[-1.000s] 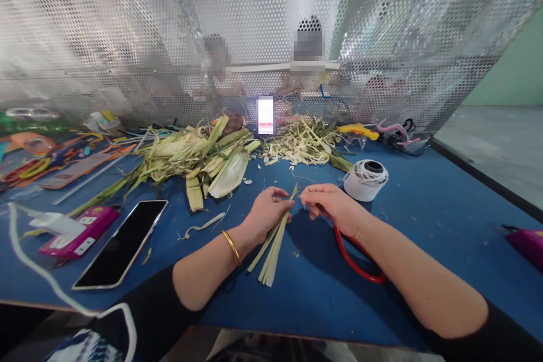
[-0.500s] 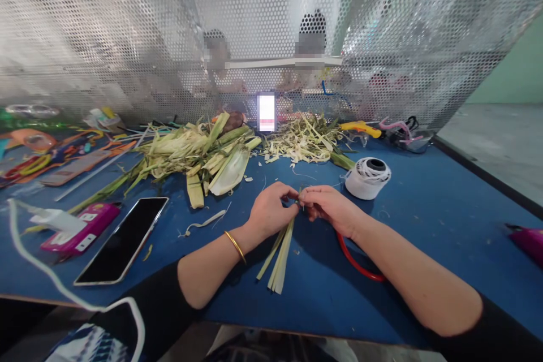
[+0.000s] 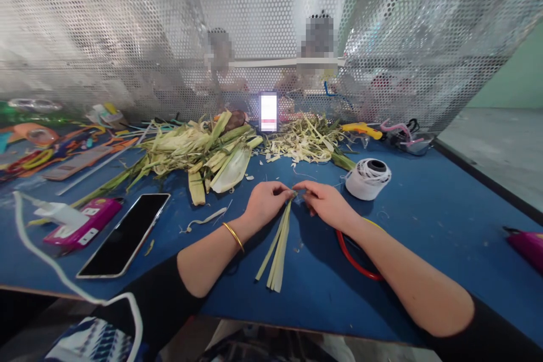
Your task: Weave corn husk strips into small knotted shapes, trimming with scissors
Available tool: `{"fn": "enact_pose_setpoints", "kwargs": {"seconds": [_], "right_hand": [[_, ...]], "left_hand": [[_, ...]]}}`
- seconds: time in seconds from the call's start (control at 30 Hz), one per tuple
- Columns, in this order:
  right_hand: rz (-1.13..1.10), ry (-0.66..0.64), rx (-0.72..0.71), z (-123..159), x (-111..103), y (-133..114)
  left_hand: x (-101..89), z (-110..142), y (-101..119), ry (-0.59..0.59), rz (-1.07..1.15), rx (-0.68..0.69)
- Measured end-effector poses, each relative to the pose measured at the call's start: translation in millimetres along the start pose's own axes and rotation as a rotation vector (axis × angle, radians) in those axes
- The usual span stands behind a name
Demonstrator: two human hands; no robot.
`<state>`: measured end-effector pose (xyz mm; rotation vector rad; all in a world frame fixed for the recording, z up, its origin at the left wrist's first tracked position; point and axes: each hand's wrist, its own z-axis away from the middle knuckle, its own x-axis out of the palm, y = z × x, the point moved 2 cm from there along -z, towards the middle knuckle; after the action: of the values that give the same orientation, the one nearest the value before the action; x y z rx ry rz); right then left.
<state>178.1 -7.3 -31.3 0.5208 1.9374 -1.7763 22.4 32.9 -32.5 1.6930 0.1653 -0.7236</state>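
Note:
A small bundle of pale green husk strips (image 3: pixel 278 260) fans out toward me over the blue table, its gathered top end at my left hand (image 3: pixel 266 203). My left thumb and fingers are closed in a pinch on that end. Just to the right, my right hand (image 3: pixel 328 203) has its index finger stretched toward the bundle's tip, with the thumb apart below it. Whether a fine thread runs between the hands is too small to tell. Beyond my right wrist stands a spool of white thread (image 3: pixel 367 184). A red ring-shaped handle (image 3: pixel 356 266) lies partly under my right forearm.
Piles of husks (image 3: pixel 195 153) and shredded strips (image 3: pixel 303 141) lie along the back, before a perforated metal screen (image 3: pixel 263 17). A phone (image 3: pixel 125 237) and a purple pack (image 3: pixel 85 226) with a white charger and cable lie left. A yellow-handled tool (image 3: pixel 362 130) is at the back right.
My right fingers have come apart from their pinch at the bundle's top, and the index finger now stretches out. My left hand still pinches the strips.

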Motion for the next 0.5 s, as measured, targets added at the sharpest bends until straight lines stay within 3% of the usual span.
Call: {"fn": "enact_pose_setpoints", "kwargs": {"seconds": [0.17, 0.33, 0.5], "right_hand": [[0.186, -0.049, -0.046, 1.5, -1.1, -3.7], [0.263, -0.072, -0.062, 1.8, -0.6, -5.4], [0.311, -0.047, -0.151, 2.6, -0.7, -7.9]], "left_hand": [[-1.5, -0.7, 1.1, 0.046, 0.091, -0.02], [1.6, 2.1, 5.6, -0.065, 0.377, -0.14], [3.1, 2.6, 5.3, -0.154, 0.512, -0.195]]}}
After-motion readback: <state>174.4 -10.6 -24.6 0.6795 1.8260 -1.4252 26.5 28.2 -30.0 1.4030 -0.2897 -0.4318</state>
